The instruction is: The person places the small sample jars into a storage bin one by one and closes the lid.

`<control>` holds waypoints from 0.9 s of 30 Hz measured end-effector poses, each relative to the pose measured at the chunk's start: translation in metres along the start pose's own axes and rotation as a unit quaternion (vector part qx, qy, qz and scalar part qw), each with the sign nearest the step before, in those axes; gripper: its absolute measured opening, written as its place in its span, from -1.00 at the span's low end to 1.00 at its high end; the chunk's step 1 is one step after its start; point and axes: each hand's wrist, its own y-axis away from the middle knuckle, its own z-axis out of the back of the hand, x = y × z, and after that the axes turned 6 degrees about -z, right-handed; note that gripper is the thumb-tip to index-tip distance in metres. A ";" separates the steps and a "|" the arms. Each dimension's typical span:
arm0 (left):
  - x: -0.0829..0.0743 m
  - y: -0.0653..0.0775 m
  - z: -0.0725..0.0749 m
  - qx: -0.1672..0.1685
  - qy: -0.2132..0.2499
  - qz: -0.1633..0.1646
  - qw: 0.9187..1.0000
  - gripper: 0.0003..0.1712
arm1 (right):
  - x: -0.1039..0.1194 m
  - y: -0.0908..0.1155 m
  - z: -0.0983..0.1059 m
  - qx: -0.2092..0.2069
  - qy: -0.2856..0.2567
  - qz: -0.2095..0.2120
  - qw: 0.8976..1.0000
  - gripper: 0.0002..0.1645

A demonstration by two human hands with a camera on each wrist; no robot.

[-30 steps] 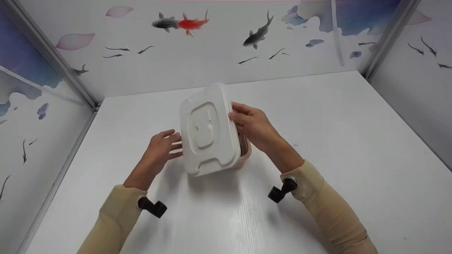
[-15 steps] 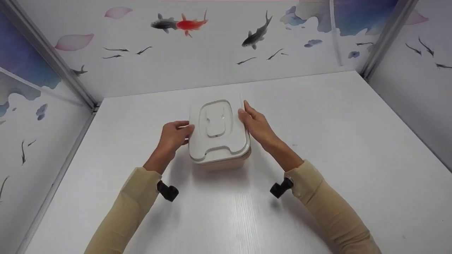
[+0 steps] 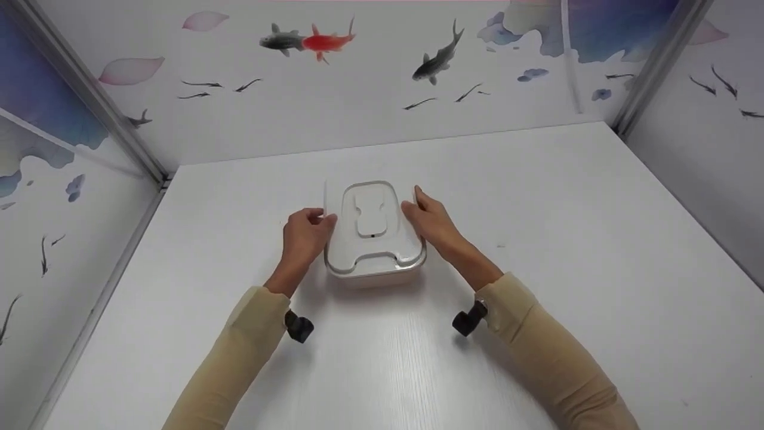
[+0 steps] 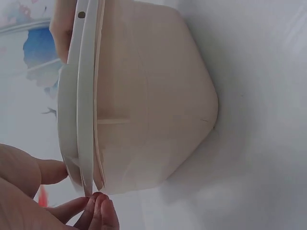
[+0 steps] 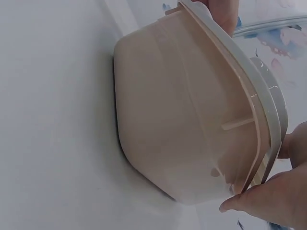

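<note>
A white plastic lid [image 3: 377, 246] with a raised centre panel lies over a pale pink storage box [image 3: 382, 279] on the table. Thin white strips stand up along both its sides in the head view. My left hand [image 3: 305, 236] pinches the lid's left edge, thumb on top and fingertips under the rim. On the opposite edge, my right hand [image 3: 440, 226] grips the lid with its thumb above and a finger [image 5: 259, 199] reaching below. A narrow gap shows between lid and box rim near that hand in the right wrist view. The box's contents are hidden.
The white table [image 3: 382, 364] extends around the box. Behind it rises a white panel [image 3: 358, 119] painted with fish, and side panels meet it at metal posts [image 3: 656, 65]. A black wrist camera [image 3: 298, 326] sits on each sleeve.
The lid was tilted over the box and has come down level onto it. My left hand moved right and took hold of its left edge; the right hand lowered with the lid.
</note>
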 end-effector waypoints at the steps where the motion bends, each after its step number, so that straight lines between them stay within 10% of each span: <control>1: 0.001 0.000 -0.001 -0.002 0.004 0.001 1.000 -0.45 | -0.001 -0.001 0.000 -0.002 -0.002 -0.004 1.000 -0.18; 27: 0.021 -0.003 -0.003 0.012 -0.014 -0.012 1.000 -0.44 | -0.009 -0.002 -0.017 -0.067 -0.022 -0.037 0.997 -0.31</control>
